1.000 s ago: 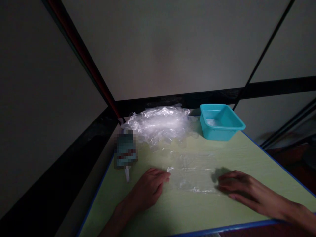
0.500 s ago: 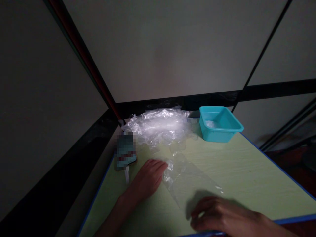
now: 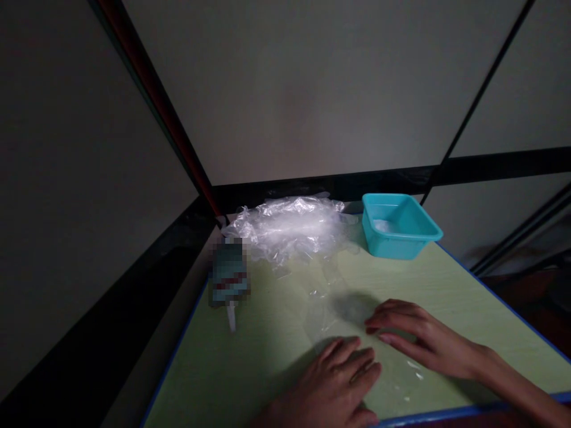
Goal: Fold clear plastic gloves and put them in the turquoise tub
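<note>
A thin clear plastic piece (image 3: 322, 312), whose exact kind I cannot make out, lies flat on the table in front of me. My left hand (image 3: 341, 380) rests over its near part, palm down and fingers spread. To the right, my right hand (image 3: 422, 336) hovers just above the table with thumb and fingers apart and nothing visible in them. Behind the piece sits a crumpled heap of similar clear plastic (image 3: 298, 226).
A turquoise plastic basin (image 3: 397, 246) stands at the back right, with something whitish inside. A blurred-out phone-like object (image 3: 229, 270) lies at the left edge, a white strip (image 3: 231, 318) beside it. Walls close off the back and left of the blue-edged table (image 3: 473, 333).
My left hand has come nearer and to the right, spreading its fingers. My right hand has moved away from me and slightly right. The clear piece's near part now lies further right.
</note>
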`<state>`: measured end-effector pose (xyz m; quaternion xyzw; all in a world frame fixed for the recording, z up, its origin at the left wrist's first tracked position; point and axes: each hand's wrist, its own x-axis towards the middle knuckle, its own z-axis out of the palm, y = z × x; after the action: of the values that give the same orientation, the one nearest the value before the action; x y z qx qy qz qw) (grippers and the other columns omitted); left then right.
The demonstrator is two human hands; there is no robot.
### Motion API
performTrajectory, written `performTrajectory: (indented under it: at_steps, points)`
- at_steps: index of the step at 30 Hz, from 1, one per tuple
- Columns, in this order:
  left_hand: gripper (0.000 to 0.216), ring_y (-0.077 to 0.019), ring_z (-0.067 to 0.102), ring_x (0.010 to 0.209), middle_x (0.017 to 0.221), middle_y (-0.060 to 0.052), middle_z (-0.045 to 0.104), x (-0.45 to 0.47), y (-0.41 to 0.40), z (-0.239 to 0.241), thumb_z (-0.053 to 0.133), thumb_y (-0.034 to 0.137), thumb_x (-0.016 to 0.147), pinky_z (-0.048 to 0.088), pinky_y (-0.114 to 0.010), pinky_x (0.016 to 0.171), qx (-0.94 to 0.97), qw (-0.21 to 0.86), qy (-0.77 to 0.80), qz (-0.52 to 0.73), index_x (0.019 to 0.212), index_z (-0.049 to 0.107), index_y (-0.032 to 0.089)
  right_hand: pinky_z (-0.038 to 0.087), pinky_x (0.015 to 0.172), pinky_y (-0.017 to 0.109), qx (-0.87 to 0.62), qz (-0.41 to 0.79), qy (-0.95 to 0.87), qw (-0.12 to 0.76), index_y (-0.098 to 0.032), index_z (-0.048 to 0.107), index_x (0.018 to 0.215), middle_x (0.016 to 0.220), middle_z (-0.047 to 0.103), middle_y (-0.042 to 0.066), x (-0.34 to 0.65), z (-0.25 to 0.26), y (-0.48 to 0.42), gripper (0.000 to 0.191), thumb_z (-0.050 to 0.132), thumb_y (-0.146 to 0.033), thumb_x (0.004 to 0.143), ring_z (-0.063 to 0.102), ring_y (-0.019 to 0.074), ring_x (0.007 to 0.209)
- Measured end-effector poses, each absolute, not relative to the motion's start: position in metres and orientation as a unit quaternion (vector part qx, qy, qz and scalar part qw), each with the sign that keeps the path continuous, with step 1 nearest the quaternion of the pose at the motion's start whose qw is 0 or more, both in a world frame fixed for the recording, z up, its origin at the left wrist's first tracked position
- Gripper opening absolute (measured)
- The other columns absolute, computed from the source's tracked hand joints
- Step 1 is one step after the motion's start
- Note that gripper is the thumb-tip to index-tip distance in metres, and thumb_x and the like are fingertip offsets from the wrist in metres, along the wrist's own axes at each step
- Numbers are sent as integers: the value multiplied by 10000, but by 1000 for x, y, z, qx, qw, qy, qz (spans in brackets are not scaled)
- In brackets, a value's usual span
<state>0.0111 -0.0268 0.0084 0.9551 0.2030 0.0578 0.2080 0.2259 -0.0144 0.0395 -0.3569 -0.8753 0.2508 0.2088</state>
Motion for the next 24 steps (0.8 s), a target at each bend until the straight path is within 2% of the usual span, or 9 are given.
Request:
performTrajectory:
  at_steps: [5,9,11,13,15,18,21,24]
  points:
    - [505,-187,389,1189,1217,-25,522,-8,-22,22,566,325,798,300,-341,990,938,300,164,54,1256,366,254,453,799,350,-403,252,-854,211,-224,571,1056,958,636,59,233,36,-6,238,430,-287,875,573,197,915]
    - [514,-177,393,1193,1318,14,421,-25,-19,34,544,282,816,339,-331,972,903,384,184,54,1284,335,322,466,777,348,-430,262,-835,219,-198,578,1032,974,634,70,234,25,5,259,405,-319,882,584,198,888]
    - [495,-179,421,1172,1315,-1,426,-28,-13,36,543,260,814,360,-335,960,892,387,222,78,1274,364,302,469,772,359,-443,258,-828,230,-189,579,1031,978,633,77,231,20,11,271,393,-322,884,586,204,886]
    - [434,-177,440,1154,1279,-32,469,-27,-3,32,517,230,823,360,-347,965,886,338,293,121,1245,417,246,462,802,371,-444,247,-828,236,-177,574,1051,1011,625,88,226,15,18,290,376,-314,890,577,209,924]
    - [387,-185,401,1186,1309,-72,429,-25,9,23,463,220,845,336,-369,986,886,257,361,139,1230,436,190,426,878,383,-430,233,-842,229,-164,543,1116,1107,588,99,218,11,25,323,347,-304,900,533,208,1024]
    - [438,-198,244,1273,1380,-127,295,-25,25,7,409,231,863,249,-378,1034,917,156,353,100,1279,354,105,288,1012,394,-365,215,-889,175,-165,389,1281,1323,407,94,206,8,32,402,305,-304,913,335,194,1228]
    - [548,-210,109,1306,1413,-141,191,-28,34,-5,414,294,857,190,-395,1050,941,91,322,61,1331,230,89,146,1058,435,-307,199,-925,101,-171,182,1370,1423,191,91,199,3,35,515,308,-363,908,135,200,1302]
    - [628,-207,68,1310,1423,-139,148,-31,36,-10,426,334,843,170,-393,1051,943,65,325,31,1352,145,98,94,1054,465,-303,188,-932,63,-155,88,1380,1426,138,122,200,-6,38,608,314,-435,891,91,216,1306]
